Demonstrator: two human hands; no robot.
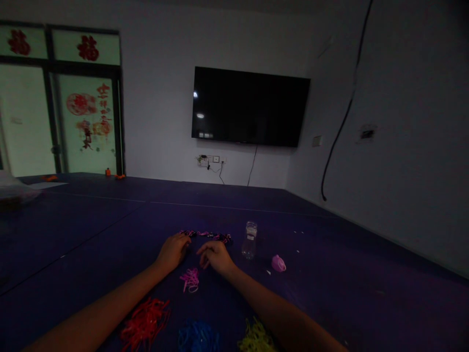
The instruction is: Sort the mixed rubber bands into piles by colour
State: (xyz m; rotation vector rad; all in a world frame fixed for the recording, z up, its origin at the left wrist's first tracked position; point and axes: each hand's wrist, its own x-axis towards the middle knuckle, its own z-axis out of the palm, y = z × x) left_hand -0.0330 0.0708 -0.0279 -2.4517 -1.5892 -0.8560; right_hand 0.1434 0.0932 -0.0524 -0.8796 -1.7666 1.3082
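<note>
On the dark purple table (124, 222), a narrow twisted strand (205, 234) in pink and a dark colour lies stretched sideways just beyond the two hands, with thicker clumps toward its ends and a thinner stretch between them. The left hand (175, 251) is at the strand's left end, its fingers bent over beside it; whether they pinch the strand or merely rest there, I cannot tell. The right hand (216, 255) sits on the near side of the strand's right part, loosely curled, fingers apart and nothing visible in its grasp. Between the forearms is a small loose heap of pink bands (190, 277), and nearer the body lie red bands (145, 322), blue bands (198, 336) and yellow-green bands (256, 337). To the right of the right hand stands a clear bottle (249, 243), upright and without a lid, with a small pink object (278, 263) beyond it. The strand looks very light, soft and limp, probably a little stretchy, so it would bend and twist rather than hold a shape. It hardly seems breakable, though a hard tug might strain the thin middle; the thicker ends look the surest places for a fingertip pinch.
</note>
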